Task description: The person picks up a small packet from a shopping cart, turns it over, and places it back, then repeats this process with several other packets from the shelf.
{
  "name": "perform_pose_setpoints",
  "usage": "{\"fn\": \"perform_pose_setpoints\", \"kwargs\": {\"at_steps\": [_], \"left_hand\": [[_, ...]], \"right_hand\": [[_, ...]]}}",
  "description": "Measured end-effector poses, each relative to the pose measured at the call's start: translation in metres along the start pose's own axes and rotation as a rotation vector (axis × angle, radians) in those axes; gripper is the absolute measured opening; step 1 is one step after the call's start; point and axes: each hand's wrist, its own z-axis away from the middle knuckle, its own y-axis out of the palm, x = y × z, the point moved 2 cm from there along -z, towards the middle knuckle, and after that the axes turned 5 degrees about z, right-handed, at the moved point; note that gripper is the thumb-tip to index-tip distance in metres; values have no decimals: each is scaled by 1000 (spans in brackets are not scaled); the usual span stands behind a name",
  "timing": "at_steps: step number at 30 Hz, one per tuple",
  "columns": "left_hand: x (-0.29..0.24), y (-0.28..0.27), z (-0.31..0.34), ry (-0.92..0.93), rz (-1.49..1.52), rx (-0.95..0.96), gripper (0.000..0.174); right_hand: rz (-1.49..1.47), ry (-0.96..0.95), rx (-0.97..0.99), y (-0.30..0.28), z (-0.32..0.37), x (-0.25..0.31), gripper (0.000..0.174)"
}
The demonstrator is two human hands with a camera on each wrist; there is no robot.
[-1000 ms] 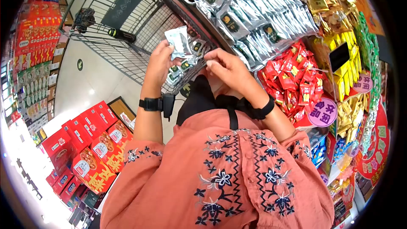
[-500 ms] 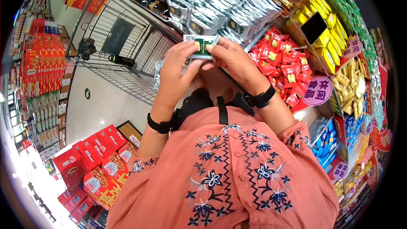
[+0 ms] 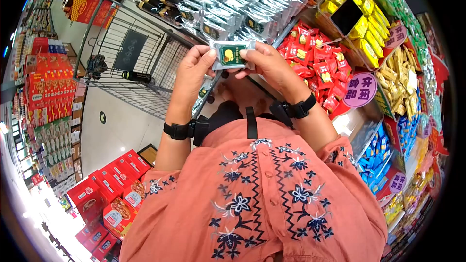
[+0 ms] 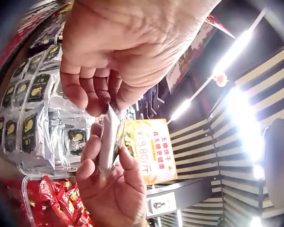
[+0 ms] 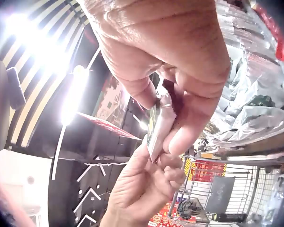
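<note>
A small silver packet with a dark green label (image 3: 233, 54) is held level between both hands, label facing up in the head view. The left hand (image 3: 191, 70) pinches its left end between thumb and fingers. At its right end the right hand (image 3: 272, 65) grips it, the thumb lying over the label's edge. From the left wrist the packet (image 4: 110, 139) appears edge-on, with the left hand (image 4: 128, 47) above and the right hand (image 4: 113, 191) below. The right wrist view also shows the packet (image 5: 161, 125) from its narrow side, under the right hand (image 5: 165, 56).
A wire shopping cart (image 3: 141, 75) stands at the left, packets lying near its close end. Ahead are heaped silver packets (image 3: 242, 7). Red packets (image 3: 323, 68), yellow packets (image 3: 371, 31) and a purple sign (image 3: 359, 90) are on the right. Red boxes (image 3: 99, 184) stand lower left.
The left hand moved right from over the cart with the packet, and the right hand took hold of its other end. Since half a second ago the packet's label shows more fully.
</note>
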Motion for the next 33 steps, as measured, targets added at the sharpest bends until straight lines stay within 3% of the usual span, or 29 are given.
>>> {"fn": "perform_pose_setpoints", "kwargs": {"at_steps": [6, 9, 15, 16, 20, 24, 29, 33], "left_hand": [[8, 4, -6, 91, -265, -131, 19], [6, 7, -5, 405, -823, -203, 16], [8, 11, -8, 433, -849, -189, 13], [10, 14, -9, 545, -958, -190, 11], [20, 26, -16, 633, -988, -175, 10], [18, 34, -24, 505, -810, -104, 14], [3, 40, -38, 695, -897, -116, 17], [-24, 48, -60, 950, -1139, -119, 24]], "right_hand": [[238, -10, -70, -9, 3, -2, 35], [357, -43, -87, -13, 2, -11, 32], [411, -26, -142, -21, 12, -1, 23], [417, -26, -134, -23, 13, -1, 22], [441, -4, -173, -29, 18, -2, 20], [403, -43, -256, -39, 22, -2, 17], [404, -204, -444, -53, 20, 0, 14], [653, -408, -642, -64, 12, -1, 15]]}}
